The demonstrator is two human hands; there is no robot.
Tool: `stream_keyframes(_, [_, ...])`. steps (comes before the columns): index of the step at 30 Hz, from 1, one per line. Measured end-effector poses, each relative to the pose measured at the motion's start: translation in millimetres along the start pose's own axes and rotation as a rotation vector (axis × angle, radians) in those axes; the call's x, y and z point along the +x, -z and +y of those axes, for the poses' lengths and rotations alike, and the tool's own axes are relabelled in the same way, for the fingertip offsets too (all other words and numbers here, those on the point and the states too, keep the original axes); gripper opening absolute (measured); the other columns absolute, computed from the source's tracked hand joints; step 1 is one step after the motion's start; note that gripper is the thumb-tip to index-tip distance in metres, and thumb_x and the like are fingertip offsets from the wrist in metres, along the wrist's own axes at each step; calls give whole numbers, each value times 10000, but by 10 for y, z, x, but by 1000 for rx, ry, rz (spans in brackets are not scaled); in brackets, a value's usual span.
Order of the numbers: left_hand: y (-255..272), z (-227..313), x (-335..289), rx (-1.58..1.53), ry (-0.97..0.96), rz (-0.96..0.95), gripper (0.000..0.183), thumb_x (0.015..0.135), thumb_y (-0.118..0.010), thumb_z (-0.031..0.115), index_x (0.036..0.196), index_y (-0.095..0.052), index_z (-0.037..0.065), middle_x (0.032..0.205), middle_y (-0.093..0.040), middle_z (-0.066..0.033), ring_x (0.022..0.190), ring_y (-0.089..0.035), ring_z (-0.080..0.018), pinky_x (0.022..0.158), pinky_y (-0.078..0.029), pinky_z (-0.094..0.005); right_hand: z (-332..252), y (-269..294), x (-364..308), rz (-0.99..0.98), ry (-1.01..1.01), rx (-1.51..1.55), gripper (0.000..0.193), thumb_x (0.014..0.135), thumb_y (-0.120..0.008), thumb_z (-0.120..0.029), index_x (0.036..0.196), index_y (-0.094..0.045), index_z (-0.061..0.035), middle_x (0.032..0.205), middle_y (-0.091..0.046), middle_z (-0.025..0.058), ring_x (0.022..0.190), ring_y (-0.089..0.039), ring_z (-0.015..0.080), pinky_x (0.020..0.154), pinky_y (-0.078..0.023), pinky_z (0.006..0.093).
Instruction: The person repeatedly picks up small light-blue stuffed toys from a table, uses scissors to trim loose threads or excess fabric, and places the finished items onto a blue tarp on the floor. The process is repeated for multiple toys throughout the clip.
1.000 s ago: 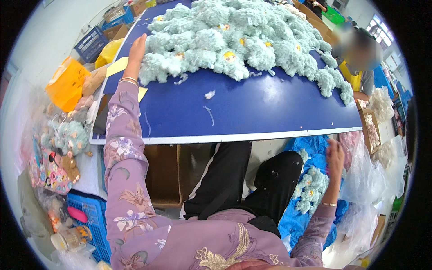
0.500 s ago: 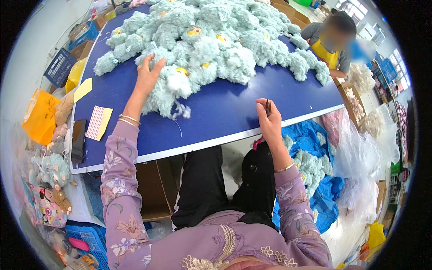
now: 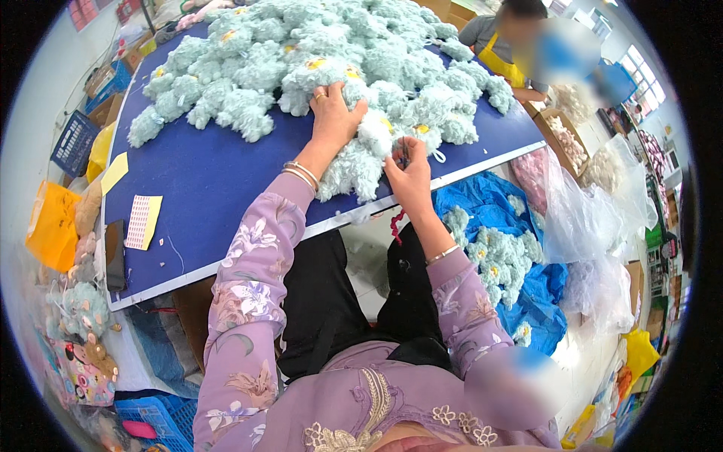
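Pale blue-green furry plush toys (image 3: 248,68) with yellow-and-white faces lie heaped across the blue table. My left hand (image 3: 337,119) grips the upper part of one plush toy (image 3: 348,172) near the table's front edge, its fingers sunk in the fur. White fluff (image 3: 374,137) shows on that toy's right side. Just right of it, my right hand (image 3: 409,177) is closed around small dark thread snips (image 3: 405,154), mostly hidden by the fingers. Its fingertips are close to the toy's fur. A red cord (image 3: 397,226) hangs below the right hand.
The table's pale edge (image 3: 482,167) runs in front of me. At left lie a phone (image 3: 114,255) and a sticker sheet (image 3: 141,222). More plush toys (image 3: 501,260) rest on a blue sheet (image 3: 546,290) at lower right. Across the table is a person in a yellow apron (image 3: 506,64).
My left hand has moved right, from the heap's left side onto a toy at the front edge. My right hand has come left and up beside that toy, still holding the snips.
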State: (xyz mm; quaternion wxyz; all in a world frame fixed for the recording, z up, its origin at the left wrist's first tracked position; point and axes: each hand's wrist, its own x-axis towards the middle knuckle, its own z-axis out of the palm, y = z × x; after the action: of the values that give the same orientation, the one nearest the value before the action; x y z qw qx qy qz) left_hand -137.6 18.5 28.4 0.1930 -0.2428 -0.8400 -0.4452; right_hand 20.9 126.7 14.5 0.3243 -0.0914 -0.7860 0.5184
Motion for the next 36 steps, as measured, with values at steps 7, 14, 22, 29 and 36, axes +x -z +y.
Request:
stream_keyframes(7, [681, 354, -407, -80, -281, -71, 614, 807, -664, 370, 1256, -473, -2, 1193, -508, -198, 1195, -401, -382, 1024, -306, -464, 108, 137, -33, 18, -56, 221, 237, 904, -580, -88, 1082, -493, 42, 939, -606, 92, 858, -582, 149, 810, -454, 280])
stream_keyframes(14, [872, 493, -1222, 170, -239, -341, 672, 720, -748, 239, 1285, -420, 84, 1245, -467, -169, 1107, -513, -360, 910, -443, -434, 59, 269, -121, -82, -263, 569, 238, 991, -465, -202, 914, -600, -22, 724, -587, 18, 493, -387, 32, 434, -303, 209])
stream_keyframes(22, [872, 789, -1455, -1057, 530, -622, 271, 863, -576, 87, 1117, -551, -1, 894, -643, -90, 677, -619, -162, 582, -506, -292, -286, 856, -588, -155, -396, 530, 241, 984, -490, -230, 924, -588, -19, 720, -538, 10, 492, -357, 24, 422, -263, 189])
stream_keyframes(29, [730, 1318, -1832, -1360, 734, -957, 252, 895, -545, 143, 1106, -540, 5, 842, -620, -96, 603, -598, -155, 507, -488, -276, -712, 1384, -654, -179, -190, 229, 338, 960, -492, -305, 1002, -643, -5, 721, -477, -75, 571, -370, 11, 503, -264, 175])
stream_keyframes(36, [594, 1539, -2055, -1216, 481, -1139, 262, 876, -611, 143, 1091, -550, 5, 826, -617, -75, 605, -616, -145, 516, -489, -252, -444, 1513, -705, -256, -403, 224, 197, 896, -644, -206, 825, -624, -23, 662, -497, -87, 615, -413, 5, 512, -332, 221])
